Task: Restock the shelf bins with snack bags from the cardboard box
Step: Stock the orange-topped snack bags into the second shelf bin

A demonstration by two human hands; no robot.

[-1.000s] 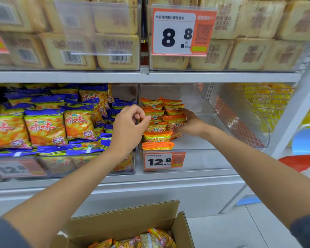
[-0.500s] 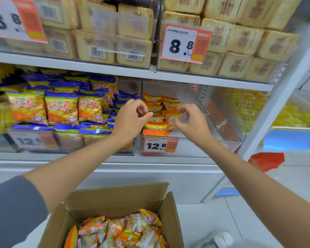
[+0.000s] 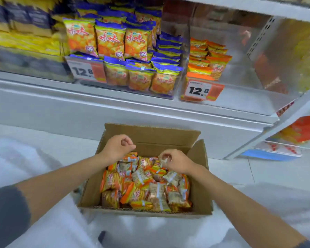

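An open cardboard box (image 3: 150,135) stands on the floor below the shelf, filled with several small orange and yellow snack bags (image 3: 143,187). My left hand (image 3: 117,148) hovers over the box's far left corner, fingers curled shut with nothing in them. My right hand (image 3: 176,162) is lower, over the far right of the pile, its fingertips pinched on the corner of a snack bag (image 3: 164,161). Up on the shelf, a clear bin (image 3: 243,77) holds a short stack of matching orange bags (image 3: 209,58) at its left side.
Left of that bin, another bin (image 3: 175,86) is packed with blue-topped orange bags (image 3: 111,40). Orange 12.8 price tags (image 3: 200,90) hang on the bin fronts. A white shelf base (image 3: 115,108) runs behind the box. A slanted shelf upright (image 3: 268,136) stands to the right.
Both hands came down from the shelf bin to the cardboard box, and my view tilted down. The right hand has closed on a bag in the box.
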